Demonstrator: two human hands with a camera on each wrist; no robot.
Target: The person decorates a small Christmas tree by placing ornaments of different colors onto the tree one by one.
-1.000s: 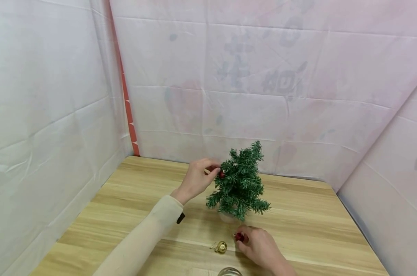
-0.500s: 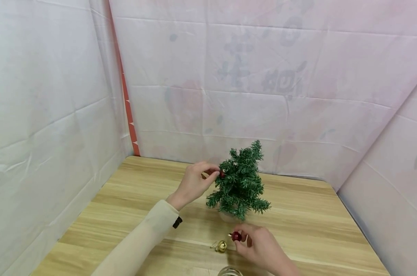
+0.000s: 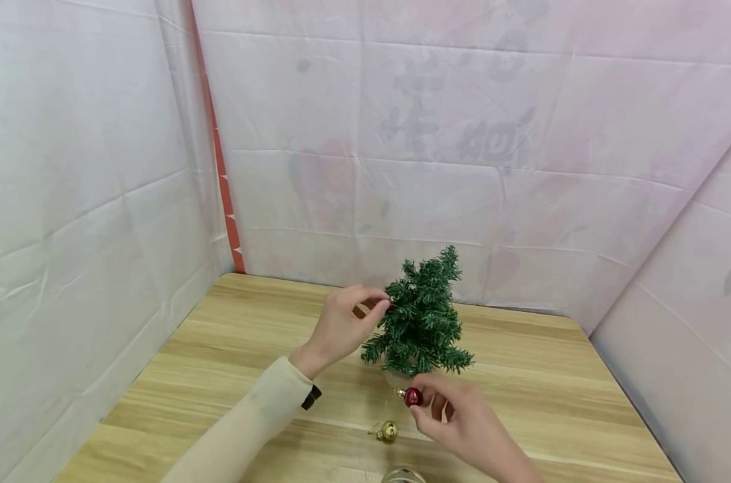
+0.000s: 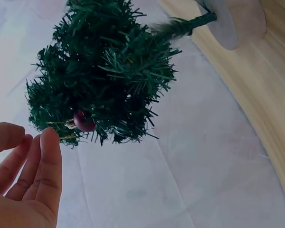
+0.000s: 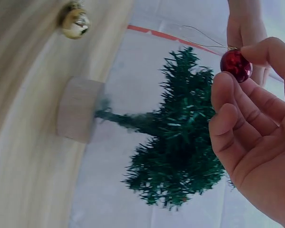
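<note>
The right hand (image 3: 462,422) has its grip clamped on a red bauble (image 3: 413,397), in front of the tree (image 3: 425,315). The left hand (image 3: 344,322) is at the tree's left side, near a second bauble (image 4: 84,122) among its branches (whether this grip pinches something, I cannot tell). A gold bauble (image 3: 388,431) lies on the bench (image 3: 534,382) before the tree.

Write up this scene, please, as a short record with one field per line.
Left hand: by a dark red ornament among branches of the tree; grip unclear
Right hand: pinching a shiny red ornament above the wood-grain table
Gold ornament: lying on the table
Tree: green, standing on a pale round base
Unclear: round shiny object at the head view's bottom edge
</note>
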